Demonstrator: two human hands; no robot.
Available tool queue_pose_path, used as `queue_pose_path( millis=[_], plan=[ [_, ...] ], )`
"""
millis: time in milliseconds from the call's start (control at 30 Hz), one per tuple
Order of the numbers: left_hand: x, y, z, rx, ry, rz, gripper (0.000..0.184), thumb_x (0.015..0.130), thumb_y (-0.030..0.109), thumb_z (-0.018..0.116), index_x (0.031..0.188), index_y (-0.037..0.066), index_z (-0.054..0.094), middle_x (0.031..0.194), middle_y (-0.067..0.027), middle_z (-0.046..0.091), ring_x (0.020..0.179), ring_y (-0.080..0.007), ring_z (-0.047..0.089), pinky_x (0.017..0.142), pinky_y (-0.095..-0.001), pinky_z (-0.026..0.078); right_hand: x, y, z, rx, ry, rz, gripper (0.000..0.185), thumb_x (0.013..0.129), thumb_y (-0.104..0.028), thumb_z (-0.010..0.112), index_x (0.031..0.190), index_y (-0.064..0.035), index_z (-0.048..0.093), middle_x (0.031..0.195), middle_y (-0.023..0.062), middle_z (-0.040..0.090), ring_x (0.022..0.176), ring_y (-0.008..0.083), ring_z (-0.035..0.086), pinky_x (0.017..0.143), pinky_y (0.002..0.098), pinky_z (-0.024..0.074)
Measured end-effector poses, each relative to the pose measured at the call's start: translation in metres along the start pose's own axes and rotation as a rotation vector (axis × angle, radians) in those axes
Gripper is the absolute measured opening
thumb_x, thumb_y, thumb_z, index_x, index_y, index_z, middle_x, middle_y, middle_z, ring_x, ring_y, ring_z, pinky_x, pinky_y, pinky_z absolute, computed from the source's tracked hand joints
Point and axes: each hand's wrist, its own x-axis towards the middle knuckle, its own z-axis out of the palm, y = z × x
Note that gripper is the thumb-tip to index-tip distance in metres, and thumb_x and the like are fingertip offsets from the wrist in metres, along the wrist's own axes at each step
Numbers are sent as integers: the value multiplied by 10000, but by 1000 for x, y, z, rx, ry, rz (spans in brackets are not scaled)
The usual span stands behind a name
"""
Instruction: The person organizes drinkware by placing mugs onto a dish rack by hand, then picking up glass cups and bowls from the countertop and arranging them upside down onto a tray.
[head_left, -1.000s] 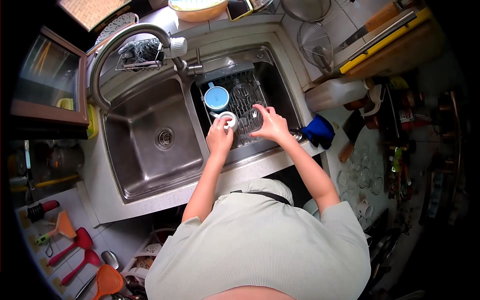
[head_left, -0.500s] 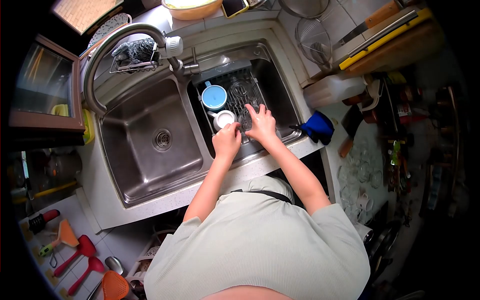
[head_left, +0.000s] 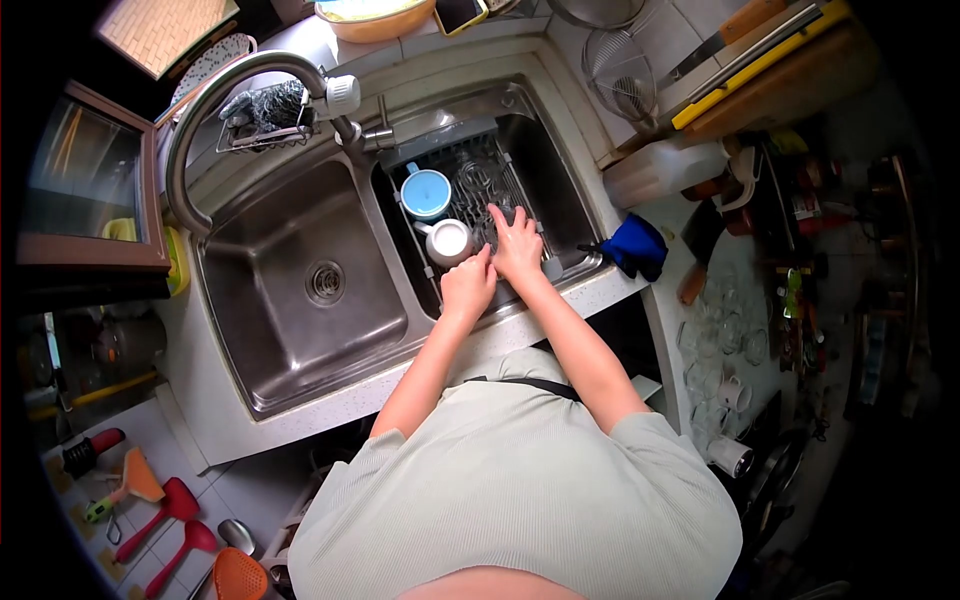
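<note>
In the right sink basin, a metal drying rack (head_left: 465, 170) holds a light blue mug (head_left: 427, 194) and an upturned white mug (head_left: 449, 242). Clear glassware (head_left: 484, 183) stands to the right of the mugs; its outlines are faint. My left hand (head_left: 468, 286) is at the rack's near edge, just below the white mug. Its fingers are curled together, and what they hold, if anything, is hidden. My right hand (head_left: 519, 246) reaches over the glassware with its fingers spread. Whether it touches a glass I cannot tell.
To the left is the other basin (head_left: 270, 290), under a curved faucet (head_left: 255, 62). A blue cloth or glove (head_left: 637, 248) lies on the right counter edge. Glasses and cups (head_left: 725, 330) stand further right. A yellow-edged board (head_left: 755, 70) and a knife are at the upper right.
My left hand has moved slightly right and down, away from the white mug and closer to my right hand. My right hand has shifted only a little, its fingers still spread.
</note>
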Motion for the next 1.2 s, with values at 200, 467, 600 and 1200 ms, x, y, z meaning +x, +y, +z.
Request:
queue_pose_path(
  millis=[200, 467, 600, 1200],
  plan=[
    [-3, -2, 13, 23, -18, 64, 409, 849, 222, 538, 1239, 102, 566, 881, -137, 669, 717, -329, 657, 624, -447, 527, -8, 3, 4, 45, 73, -11, 929, 691, -198, 718, 1474, -255, 219, 1385, 211, 355, 1109, 389, 491, 831, 434, 516],
    [-3, -4, 16, 58, -57, 72, 440, 845, 223, 540, 1271, 112, 533, 925, -117, 677, 751, -325, 663, 638, -445, 533, -20, 8, 2, 195, 213, -42, 881, 694, -255, 730, 1453, -235, 285, 1443, 172, 336, 1301, 347, 381, 946, 439, 461],
    [-6, -2, 10, 33, -29, 47, 429, 844, 223, 536, 1263, 134, 541, 935, -116, 678, 789, -322, 664, 668, -444, 534, -24, 6, -9, 240, 193, -53, 893, 662, -262, 764, 1436, -237, 318, 1443, 166, 346, 1320, 337, 361, 996, 435, 421],
    [-18, 98, -19, -369, 55, 249, 257, 801, 96, 569, 1047, 149, 621, 925, -33, 624, 586, -180, 607, 566, -324, 487, -107, 58, -71, 950, 676, 133, 474, 745, 5, 618, 1196, -135, 587, 1041, 88, 529, 840, 211, 586, 741, 319, 499]
  ],
)
